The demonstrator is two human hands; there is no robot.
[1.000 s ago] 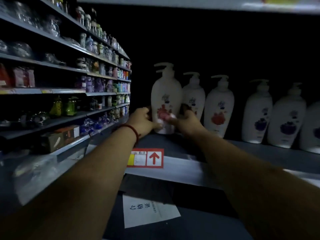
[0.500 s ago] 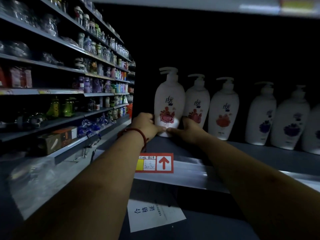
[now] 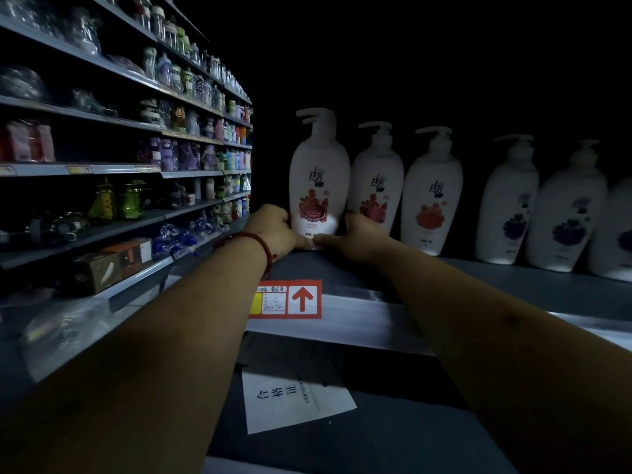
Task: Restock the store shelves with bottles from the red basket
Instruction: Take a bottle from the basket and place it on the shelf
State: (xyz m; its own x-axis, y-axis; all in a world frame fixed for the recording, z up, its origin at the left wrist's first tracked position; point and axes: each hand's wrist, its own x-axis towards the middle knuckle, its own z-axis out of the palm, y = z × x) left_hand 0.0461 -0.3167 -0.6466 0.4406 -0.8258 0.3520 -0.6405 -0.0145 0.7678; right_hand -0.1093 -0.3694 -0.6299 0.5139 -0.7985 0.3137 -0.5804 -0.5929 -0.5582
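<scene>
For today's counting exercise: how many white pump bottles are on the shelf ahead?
6, in one row: the held bottle, two more red-flowered ones, then three purple-flowered ones, the last cut by the frame edge. More may be hidden beyond.

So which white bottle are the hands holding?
The leftmost bottle, with the red flower. The left hand and right hand grip its base from either side; the other bottles stand to its right, not held.

Red price tag (image 3: 285,299) with a bold up-arrow, dead centre. At six o'clock from it, a white certificate sheet (image 3: 297,401) with printed characters. Out at nine o'clock, green jars (image 3: 131,200); at eight o'clock, brown cartons (image 3: 113,261).
</scene>
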